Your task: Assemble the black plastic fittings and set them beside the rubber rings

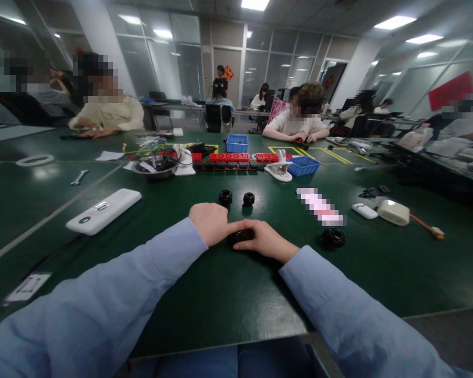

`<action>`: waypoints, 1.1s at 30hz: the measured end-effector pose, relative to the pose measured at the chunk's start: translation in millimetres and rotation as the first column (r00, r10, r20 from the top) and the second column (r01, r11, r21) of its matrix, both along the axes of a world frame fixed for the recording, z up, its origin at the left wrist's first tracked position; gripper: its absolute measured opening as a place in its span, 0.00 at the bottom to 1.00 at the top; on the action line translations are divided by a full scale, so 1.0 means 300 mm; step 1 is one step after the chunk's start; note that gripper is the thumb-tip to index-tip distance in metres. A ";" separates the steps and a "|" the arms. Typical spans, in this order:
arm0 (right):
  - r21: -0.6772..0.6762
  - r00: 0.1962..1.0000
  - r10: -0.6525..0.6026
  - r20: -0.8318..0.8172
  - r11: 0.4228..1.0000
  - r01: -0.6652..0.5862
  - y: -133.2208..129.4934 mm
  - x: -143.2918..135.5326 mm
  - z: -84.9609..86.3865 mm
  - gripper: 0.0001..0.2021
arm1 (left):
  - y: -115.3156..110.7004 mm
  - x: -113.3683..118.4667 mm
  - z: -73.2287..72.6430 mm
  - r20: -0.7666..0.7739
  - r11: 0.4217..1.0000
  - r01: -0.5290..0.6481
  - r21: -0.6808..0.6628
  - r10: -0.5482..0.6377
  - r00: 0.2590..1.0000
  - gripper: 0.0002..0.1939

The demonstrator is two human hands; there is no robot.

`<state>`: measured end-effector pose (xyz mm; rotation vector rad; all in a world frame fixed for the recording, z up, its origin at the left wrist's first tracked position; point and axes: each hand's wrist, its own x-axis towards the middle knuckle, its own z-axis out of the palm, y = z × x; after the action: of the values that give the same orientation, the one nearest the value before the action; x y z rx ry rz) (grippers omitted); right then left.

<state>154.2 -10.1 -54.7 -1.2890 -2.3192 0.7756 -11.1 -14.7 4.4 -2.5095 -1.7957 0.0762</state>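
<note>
- Right hand (pixel 271 241): half-curled, gripping black part (pixel 241 235);
- Left hand (pixel 208 221), at the part's ten o'clock: curled; hold unclear;
- Black part: probably stiff, light, slick; best pinched by its sides.

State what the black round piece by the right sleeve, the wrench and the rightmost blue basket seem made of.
Black round piece: glossy, by its highlights; perhaps plastic, possibly painted metal.
Wrench: probably metal, given its silvery sheen.
Blue basket: likely molded plastic, satin-looking, uniformly blue.

Left grip (pixel 211 222) close beside right grip (pixel 267 240)
</note>
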 end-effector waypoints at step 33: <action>-0.072 0.980 0.197 0.035 0.978 -0.194 0.017 0.053 0.011 0.22 | 0.062 -0.045 0.018 0.269 0.740 0.639 -0.211 -0.584 0.766 0.22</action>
<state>170.0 -5.1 -51.5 -1.1261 -2.5009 0.9052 -24.6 4.0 9.6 -3.2904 -0.9365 0.0816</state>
